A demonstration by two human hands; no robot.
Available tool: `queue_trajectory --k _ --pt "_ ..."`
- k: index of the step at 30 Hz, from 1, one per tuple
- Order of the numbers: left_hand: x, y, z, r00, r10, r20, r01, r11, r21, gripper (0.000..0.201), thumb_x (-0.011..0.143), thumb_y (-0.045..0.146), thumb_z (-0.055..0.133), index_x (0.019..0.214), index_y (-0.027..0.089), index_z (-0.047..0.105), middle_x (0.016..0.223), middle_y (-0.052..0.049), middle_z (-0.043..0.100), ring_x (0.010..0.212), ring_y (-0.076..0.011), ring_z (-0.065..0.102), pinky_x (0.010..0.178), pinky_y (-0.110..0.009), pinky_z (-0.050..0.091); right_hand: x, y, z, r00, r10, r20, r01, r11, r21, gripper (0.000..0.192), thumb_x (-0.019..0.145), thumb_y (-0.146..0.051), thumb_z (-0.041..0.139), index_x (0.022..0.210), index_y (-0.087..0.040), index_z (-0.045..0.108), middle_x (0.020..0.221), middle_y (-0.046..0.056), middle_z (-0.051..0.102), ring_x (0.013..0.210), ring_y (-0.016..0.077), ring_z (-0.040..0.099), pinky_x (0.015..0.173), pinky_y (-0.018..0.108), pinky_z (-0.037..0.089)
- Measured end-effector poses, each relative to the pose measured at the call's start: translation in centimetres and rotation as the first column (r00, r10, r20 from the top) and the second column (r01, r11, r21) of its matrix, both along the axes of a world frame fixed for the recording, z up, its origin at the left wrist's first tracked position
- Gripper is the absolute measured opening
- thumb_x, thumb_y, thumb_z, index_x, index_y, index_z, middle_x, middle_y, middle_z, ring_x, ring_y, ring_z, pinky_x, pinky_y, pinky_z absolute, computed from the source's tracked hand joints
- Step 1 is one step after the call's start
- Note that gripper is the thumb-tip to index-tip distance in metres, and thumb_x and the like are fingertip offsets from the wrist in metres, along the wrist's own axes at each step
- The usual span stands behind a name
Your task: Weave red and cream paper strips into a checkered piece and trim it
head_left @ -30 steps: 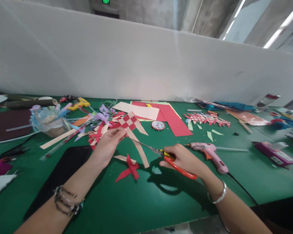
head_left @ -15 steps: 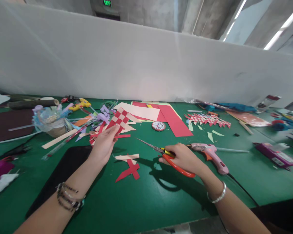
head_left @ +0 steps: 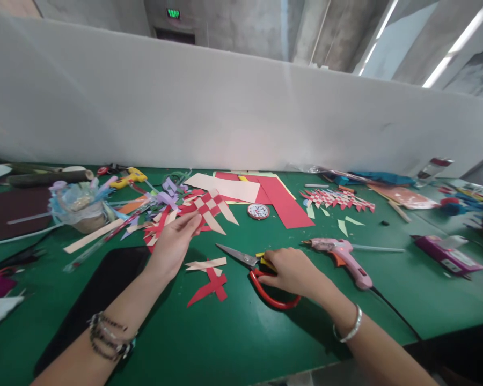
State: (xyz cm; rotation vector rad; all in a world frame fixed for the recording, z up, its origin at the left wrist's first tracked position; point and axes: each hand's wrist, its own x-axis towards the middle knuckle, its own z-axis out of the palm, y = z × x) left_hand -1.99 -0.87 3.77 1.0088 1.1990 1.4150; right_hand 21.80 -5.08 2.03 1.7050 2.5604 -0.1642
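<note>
Here, your left hand (head_left: pixel 171 241) pinches the woven paper (head_left: pixel 207 207) above the mat (head_left: pixel 245 332). Your right hand (head_left: pixel 292 271) rests curled on the scissors (head_left: pixel 257 271).

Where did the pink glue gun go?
The pink glue gun lies on the green table, just right of the right hand resting on the red scissors.

Near table (head_left: pixel 241 343) edge: open green strip. Paper scraps (head_left: pixel 209 276) and scissors (head_left: pixel 257 268) block mid-table; glue gun (head_left: pixel 340 254) lies toward right edge; clutter crowds far left corner.
</note>
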Motion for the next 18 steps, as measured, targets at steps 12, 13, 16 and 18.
queue_trajectory --k 12,13,16,18 --pt "2.4 -2.7 0.7 0.872 -0.199 -0.448 0.254 0.965 0.067 0.036 0.068 0.050 0.065 0.084 0.019 0.072 0.083 -0.004 0.070 0.079 -0.0226 0.064 0.074 -0.033 0.053 -0.7 1.0 3.7 0.405 -0.086 -0.910 -0.070 0.990 -0.124 0.029 0.082 -0.041 0.054 0.102 -0.019 0.053 0.087 0.003 0.061 0.080 0.0145 0.058 0.068 0.026 0.045" --pt "2.7 -2.8 0.5 0.861 -0.230 -0.454 0.291 0.954 0.070 0.035 0.068 0.049 0.065 0.084 0.019 0.072 0.084 -0.004 0.070 0.079 -0.0225 0.064 0.075 -0.033 0.052 -1.0 1.3 3.9 0.343 -0.101 -0.934 -0.113 0.982 -0.148 0.026 0.082 -0.041 0.054 0.095 -0.019 0.054 0.083 0.002 0.060 0.077 0.0137 0.057 0.068 0.026 0.045" --pt "3.2 -3.0 0.0 0.868 -0.292 -0.402 0.339 0.940 0.048 0.036 0.063 0.046 0.070 0.086 0.018 0.071 0.088 -0.006 0.071 0.081 -0.0236 0.064 0.074 -0.033 0.052 -1.5 2.2 4.5 0.263 -0.124 -0.957 -0.129 0.978 -0.162 0.023 0.078 -0.041 0.058 0.074 -0.018 0.055 0.067 -0.002 0.054 0.064 0.0105 0.052 0.062 0.024 0.043" --pt "3.2 -3.0 -0.1 0.913 -0.301 -0.277 0.320 0.947 0.027 0.044 0.057 0.044 0.075 0.092 0.018 0.069 0.091 -0.006 0.070 0.079 -0.0224 0.064 0.071 -0.032 0.052 -1.6 2.6 4.8 0.223 -0.136 -0.965 -0.090 0.983 -0.159 0.025 0.074 -0.042 0.062 0.070 -0.018 0.055 0.064 -0.003 0.052 0.060 0.0094 0.049 0.059 0.024 0.041"
